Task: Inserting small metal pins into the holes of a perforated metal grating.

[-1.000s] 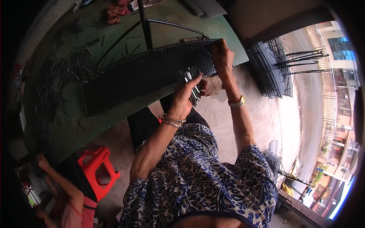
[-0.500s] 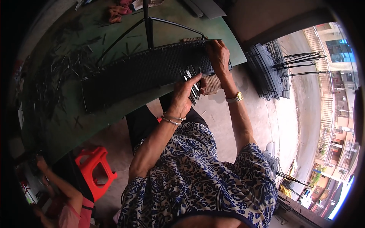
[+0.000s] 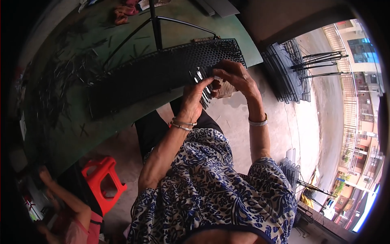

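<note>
My left hand (image 3: 192, 99) is closed around a bundle of thin, shiny metal strips (image 3: 205, 99), its thumb pressed over them. The strips poke out above and below the grip. Close beside that thumb, my right hand (image 3: 239, 79) curls with thumb and fingers brought together at the bundle; what its fingertips pinch is hidden. Just beyond both hands lies a long black perforated metal panel (image 3: 162, 69) with a honeycomb of holes, reaching leftward across the table. A black rod frame (image 3: 155, 30) stands up at its far edge.
Many dark strips (image 3: 61, 77) lie scattered over the left of the green table (image 3: 122, 122). Stacked black wire racks (image 3: 280, 73) stand right of the table corner. A red plastic stool (image 3: 90, 168) is at lower left, near another person's arm (image 3: 69, 199). Reddish cloth (image 3: 124, 14) lies at the back.
My right hand has left the panel's right end and come down and inward to the strips in my left hand. The left hand keeps its grip and has barely moved.
</note>
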Demonstrator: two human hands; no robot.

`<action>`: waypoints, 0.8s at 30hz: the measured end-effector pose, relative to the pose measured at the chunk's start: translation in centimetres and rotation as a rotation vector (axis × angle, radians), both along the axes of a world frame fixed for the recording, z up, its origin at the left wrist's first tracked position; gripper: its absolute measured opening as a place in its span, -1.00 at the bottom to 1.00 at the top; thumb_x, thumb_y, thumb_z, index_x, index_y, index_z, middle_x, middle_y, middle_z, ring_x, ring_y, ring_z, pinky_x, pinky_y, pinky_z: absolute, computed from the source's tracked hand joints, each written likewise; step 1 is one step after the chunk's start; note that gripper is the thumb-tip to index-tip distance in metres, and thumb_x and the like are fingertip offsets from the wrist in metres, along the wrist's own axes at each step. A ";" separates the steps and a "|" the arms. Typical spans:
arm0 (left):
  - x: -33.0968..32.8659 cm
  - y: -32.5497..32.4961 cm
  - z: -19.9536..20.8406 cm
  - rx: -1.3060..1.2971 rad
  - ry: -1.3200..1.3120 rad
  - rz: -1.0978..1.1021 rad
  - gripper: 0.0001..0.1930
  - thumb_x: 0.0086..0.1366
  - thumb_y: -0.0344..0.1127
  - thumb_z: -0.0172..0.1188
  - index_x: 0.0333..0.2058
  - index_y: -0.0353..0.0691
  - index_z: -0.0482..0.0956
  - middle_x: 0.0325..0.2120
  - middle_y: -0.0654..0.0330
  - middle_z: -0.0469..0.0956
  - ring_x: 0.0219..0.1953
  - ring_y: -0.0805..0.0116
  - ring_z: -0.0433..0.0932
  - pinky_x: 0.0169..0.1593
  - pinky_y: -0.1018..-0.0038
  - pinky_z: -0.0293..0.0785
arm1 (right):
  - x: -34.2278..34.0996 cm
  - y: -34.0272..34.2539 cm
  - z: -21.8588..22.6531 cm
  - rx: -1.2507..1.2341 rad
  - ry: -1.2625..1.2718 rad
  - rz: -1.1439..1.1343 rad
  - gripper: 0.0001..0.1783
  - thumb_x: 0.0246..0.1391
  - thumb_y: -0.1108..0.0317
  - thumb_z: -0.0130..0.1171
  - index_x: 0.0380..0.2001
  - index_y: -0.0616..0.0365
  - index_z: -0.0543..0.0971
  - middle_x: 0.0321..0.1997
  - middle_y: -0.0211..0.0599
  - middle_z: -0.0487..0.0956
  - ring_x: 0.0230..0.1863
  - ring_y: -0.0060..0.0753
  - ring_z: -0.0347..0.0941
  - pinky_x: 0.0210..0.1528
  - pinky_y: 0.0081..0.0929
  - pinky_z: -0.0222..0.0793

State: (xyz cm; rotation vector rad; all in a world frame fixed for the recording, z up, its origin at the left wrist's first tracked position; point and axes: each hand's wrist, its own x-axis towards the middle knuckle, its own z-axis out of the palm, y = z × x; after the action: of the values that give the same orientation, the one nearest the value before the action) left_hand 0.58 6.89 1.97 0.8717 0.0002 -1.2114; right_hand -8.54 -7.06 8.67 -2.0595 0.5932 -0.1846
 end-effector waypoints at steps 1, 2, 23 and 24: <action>-0.1 0.0 -0.1 0.003 -0.020 0.006 -0.83 0.19 -0.33 0.26 -0.24 -0.19 0.62 -0.38 0.27 0.64 -0.39 0.47 0.60 -0.35 0.52 0.49 | -0.2 -0.1 -0.6 0.065 0.001 -0.006 -0.73 0.12 0.21 0.20 -0.33 0.23 0.56 -0.43 -0.30 0.52 -0.34 -0.57 0.42 -0.30 -0.50 0.33; -0.2 -0.1 0.3 0.001 -0.038 0.002 -0.83 0.18 -0.35 0.26 -0.23 -0.19 0.62 -0.37 0.27 0.64 -0.37 0.47 0.60 -0.33 0.51 0.50 | -1.1 -0.2 -1.7 0.062 0.002 -0.017 -0.73 0.12 0.21 0.20 -0.33 0.23 0.56 -0.43 -0.30 0.52 -0.34 -0.57 0.42 -0.30 -0.50 0.33; -0.9 -0.4 0.9 0.003 -0.045 0.050 -0.84 0.13 -0.41 0.29 -0.32 -0.35 0.65 -0.34 0.24 0.64 -0.30 0.50 0.58 -0.22 0.54 0.47 | -1.9 -0.8 -1.0 0.232 -0.071 -0.044 -0.81 0.11 0.38 0.20 -0.27 0.29 0.55 -0.34 -0.35 0.59 -0.21 -0.56 0.52 -0.13 -0.61 0.40; -0.7 -0.5 0.6 0.002 -0.045 0.048 -0.84 0.13 -0.41 0.29 -0.32 -0.35 0.65 -0.34 0.24 0.64 -0.30 0.50 0.58 -0.22 0.54 0.47 | -1.8 -1.0 -0.7 0.127 -0.105 -0.106 -0.83 0.12 0.39 0.18 -0.28 0.29 0.54 -0.36 -0.33 0.60 -0.25 -0.55 0.54 -0.16 -0.59 0.42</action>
State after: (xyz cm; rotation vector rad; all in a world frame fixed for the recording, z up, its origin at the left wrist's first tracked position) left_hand -0.13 6.35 2.58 0.8962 -0.0138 -1.1469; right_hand -10.35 -8.02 7.94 -1.8855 0.6334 -0.3071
